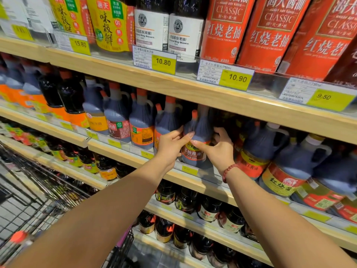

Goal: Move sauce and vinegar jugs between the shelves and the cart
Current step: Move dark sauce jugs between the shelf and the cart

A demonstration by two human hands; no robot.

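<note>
Hands clasp one dark sauce jug (200,129): left hand (171,147) curled round its left side, right hand (220,149) round its right. Jug sits at the front of the middle shelf (123,157), among similar jugs (142,122); wire cart (29,190) near left.

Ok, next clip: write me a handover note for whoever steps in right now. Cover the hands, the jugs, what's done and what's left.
Left hand: grips the dark soy sauce jug from its left, thumb across the front.
Right hand: grips the same jug from the right.
The jug is upright at the front edge of the shelf, in a row of similar jugs.
Cart: lower left, with a blurred red cap showing by it.
Done: unclear, since this frame does not show whether the jug is arriving or leaving.
Left: either release it in place or carry it to the cart.
</note>
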